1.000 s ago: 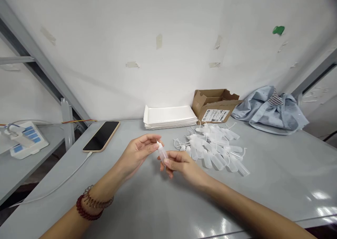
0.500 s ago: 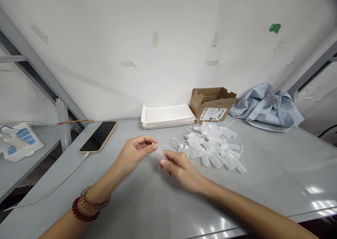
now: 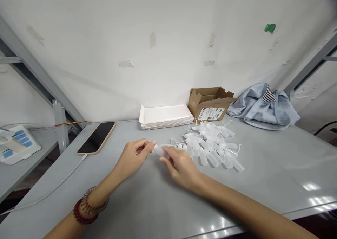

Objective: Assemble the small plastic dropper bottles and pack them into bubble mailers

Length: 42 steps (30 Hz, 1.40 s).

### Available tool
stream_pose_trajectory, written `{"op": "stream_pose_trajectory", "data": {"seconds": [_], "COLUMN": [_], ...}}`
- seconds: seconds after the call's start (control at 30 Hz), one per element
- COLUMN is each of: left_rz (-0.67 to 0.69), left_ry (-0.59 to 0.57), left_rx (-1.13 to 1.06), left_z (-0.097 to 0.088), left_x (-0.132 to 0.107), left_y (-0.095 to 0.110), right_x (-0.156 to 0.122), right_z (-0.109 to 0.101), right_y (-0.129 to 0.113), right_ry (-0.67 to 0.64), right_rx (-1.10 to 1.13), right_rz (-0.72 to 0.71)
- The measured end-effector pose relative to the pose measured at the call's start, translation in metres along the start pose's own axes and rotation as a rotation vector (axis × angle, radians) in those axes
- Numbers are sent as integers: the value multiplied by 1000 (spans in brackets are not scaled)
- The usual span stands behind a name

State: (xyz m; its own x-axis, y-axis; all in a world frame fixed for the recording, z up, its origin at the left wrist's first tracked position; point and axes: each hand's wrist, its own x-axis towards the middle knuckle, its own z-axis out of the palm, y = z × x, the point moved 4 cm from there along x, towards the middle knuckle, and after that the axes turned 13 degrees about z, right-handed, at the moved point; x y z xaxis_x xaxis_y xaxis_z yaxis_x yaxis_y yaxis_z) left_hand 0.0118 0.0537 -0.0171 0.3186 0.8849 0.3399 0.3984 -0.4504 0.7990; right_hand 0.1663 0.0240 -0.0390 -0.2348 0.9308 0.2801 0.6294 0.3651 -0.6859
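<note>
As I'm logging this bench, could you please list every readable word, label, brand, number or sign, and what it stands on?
No text is readable.
White label on the cardboard box: dark print, too small and blurred to read.
Held plastic bottle: no print visible.
Smartphone: dark screen, no text visible.

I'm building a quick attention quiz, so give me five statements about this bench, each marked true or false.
1. The left hand pinches one end of a small bottle. True.
2. The right hand rests on the phone. False: it is at the bottle.
3. A white cable is plugged into the phone. True.
4. The cardboard box stands left of the white stack. False: it stands right.
5. Blue fabric lies right of the box. True.
</note>
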Motion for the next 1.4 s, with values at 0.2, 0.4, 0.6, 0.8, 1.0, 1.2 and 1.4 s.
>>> {"op": "stream_pose_trajectory", "data": {"seconds": [0.2,0.4,0.6,0.8,1.0,1.2,1.4], "left_rz": [-65,-12,24,-49,-163,-138,44], "left_ry": [-106,-150,-205,-180,-176,-155,-71], "left_rx": [-38,-45,-121,-89,-178,-195,11], "left_z": [5,1,1,5,12,14,11], "left_x": [-1,0,1,2,-2,-5,-9], "left_y": [-7,4,8,-4,-15,-11,10], "right_x": [-6,2,2,3,-6,5,3], "right_z": [4,-2,8,-4,-3,-14,-10], "right_y": [-2,0,4,-1,-10,-5,4], "right_ry": [81,-315,-777,-294,104,-227,-740], "right_rx": [-229,514,1234,402,-327,317,1244], "right_rz": [-201,212,589,130,-321,87,657]}}
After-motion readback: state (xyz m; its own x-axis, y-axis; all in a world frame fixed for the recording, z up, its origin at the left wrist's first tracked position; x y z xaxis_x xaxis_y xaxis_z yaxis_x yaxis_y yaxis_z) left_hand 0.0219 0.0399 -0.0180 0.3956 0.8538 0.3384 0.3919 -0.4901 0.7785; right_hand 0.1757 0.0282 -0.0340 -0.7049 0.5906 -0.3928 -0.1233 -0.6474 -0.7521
